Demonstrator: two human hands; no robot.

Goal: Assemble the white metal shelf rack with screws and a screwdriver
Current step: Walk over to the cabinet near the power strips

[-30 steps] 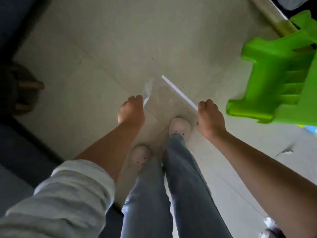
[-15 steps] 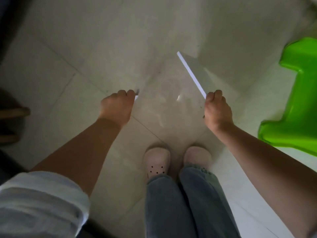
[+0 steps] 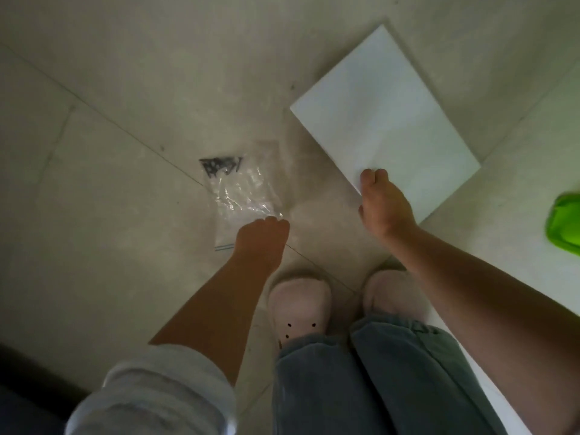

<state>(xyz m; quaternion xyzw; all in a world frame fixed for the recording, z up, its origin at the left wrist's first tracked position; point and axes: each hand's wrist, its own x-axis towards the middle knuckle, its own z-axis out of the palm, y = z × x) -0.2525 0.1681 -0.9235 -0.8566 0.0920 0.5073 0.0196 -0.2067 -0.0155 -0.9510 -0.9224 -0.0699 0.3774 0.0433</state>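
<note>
Head view: nothing assembled yet. Left hand point(image 3: 262, 238) pinches clear screw bag point(image 3: 241, 196), screws bunched at its 12 o'clock end. Right hand point(image 3: 384, 205) fingers grip white shelf panel point(image 3: 386, 120) at 1 o'clock. No screwdriver visible.

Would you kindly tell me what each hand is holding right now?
Left hand: grips a clear plastic bag of dark screws.
Right hand: grips the white panel by its edge.

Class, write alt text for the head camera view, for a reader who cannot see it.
Seen from above, a standing person's right hand grips the near edge of a flat white panel, while the left hand holds a clear plastic bag with dark screws gathered at its far end. Below are a tiled floor, pale clogs and jeans.
</note>
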